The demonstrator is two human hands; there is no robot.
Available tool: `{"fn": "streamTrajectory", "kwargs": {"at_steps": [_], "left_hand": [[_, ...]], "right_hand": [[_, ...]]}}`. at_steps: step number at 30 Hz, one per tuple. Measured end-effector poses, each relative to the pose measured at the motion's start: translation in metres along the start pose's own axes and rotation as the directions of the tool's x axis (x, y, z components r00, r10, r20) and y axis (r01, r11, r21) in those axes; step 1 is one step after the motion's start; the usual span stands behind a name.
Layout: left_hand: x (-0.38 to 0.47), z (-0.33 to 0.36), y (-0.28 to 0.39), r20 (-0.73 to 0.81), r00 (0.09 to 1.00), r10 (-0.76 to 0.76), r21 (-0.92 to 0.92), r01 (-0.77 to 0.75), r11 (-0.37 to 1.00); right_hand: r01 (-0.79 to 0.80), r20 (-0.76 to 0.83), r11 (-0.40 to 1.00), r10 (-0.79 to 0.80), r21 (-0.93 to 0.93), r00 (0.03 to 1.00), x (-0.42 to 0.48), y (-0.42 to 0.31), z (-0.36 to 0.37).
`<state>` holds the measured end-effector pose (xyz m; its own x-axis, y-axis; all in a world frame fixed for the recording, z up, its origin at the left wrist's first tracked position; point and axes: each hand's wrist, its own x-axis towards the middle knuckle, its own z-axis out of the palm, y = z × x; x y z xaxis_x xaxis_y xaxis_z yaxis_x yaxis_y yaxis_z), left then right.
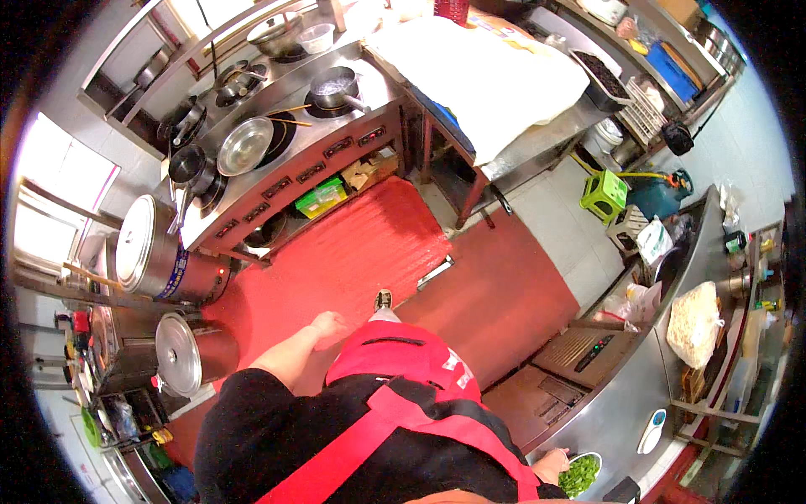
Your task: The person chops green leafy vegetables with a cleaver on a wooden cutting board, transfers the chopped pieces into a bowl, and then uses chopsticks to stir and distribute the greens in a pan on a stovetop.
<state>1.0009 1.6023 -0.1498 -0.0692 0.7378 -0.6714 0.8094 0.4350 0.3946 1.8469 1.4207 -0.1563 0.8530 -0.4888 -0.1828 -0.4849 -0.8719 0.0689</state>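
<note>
My left hand (329, 327) hangs low over the red floor mat (302, 277), beside the red apron (390, 353). Nothing shows in it, but its fingers are too blurred to make out. At the bottom right, my right hand (551, 465) grips the rim of a white bowl (600, 463), partly hidden by my arm. Chopped green leaves (579, 477) fill this bowl, which is at the steel counter (604, 403). Beyond it on the counter, apart from the hand, is a small digital scale (652, 431).
A cooktop (289, 151) with several pans stands ahead left. Large lidded pots (182, 355) line the left side. A white-covered table (485, 82) is ahead. A green stool (603, 196) and a gas cylinder (658, 194) stand right. A bag of noodles (692, 324) lies on the counter.
</note>
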Motion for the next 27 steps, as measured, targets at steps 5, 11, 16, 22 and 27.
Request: {"fn": "streamTrajectory", "kwargs": {"at_steps": [5,11,16,22,27], "left_hand": [[0.009,-0.022,-0.047,0.079,0.996,-0.041,0.124,0.031,0.992],[0.035,-0.034,-0.075,-0.104,0.975,-0.198,-0.003,0.199,0.98],[0.036,-0.027,-0.032,-0.072,0.98,-0.187,-0.375,0.147,0.915],[0.034,0.004,-0.026,-0.095,0.992,-0.079,-0.238,0.055,0.97],[0.022,0.01,-0.029,-0.044,0.992,-0.115,-0.208,0.103,0.973]], "right_hand": [[0.047,-0.295,0.991,-0.082,-0.124,0.952,-0.031,-0.003,-0.018],[0.029,-0.257,0.989,-0.065,-0.143,0.964,-0.057,-0.015,-0.031],[0.084,-0.222,0.979,-0.126,-0.186,0.967,-0.071,-0.022,-0.03],[0.257,-0.134,0.928,-0.301,-0.271,0.944,-0.085,-0.039,-0.026],[0.546,-0.005,0.747,-0.592,-0.379,0.806,-0.11,-0.06,-0.024]]}}
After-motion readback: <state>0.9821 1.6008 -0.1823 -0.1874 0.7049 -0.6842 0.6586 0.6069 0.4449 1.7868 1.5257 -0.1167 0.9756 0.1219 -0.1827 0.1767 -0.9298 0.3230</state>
